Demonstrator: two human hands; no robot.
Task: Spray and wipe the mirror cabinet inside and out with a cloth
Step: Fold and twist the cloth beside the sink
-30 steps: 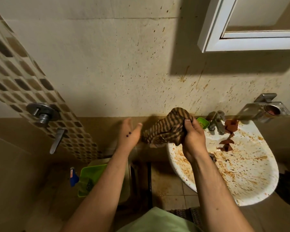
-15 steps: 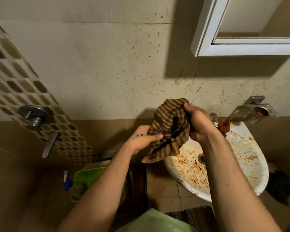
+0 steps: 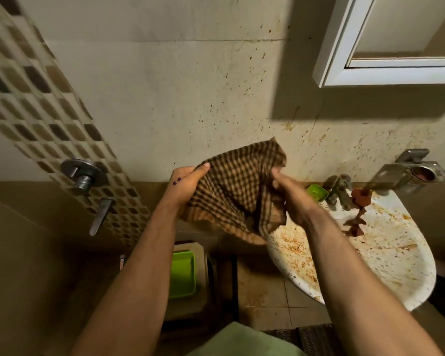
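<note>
On my feed I saw the left hand (image 3: 188, 179) pinching the checked cloth (image 3: 238, 191) by its left edge, cloth stretched flat before the wall; right hand (image 3: 290, 199) curled round its right edge, over the stained sink (image 3: 396, 265) rim; mirror cabinet (image 3: 334, 47) top right, well apart

Dim warm light, blurred (wide-angle) edges, hard shadows
</note>
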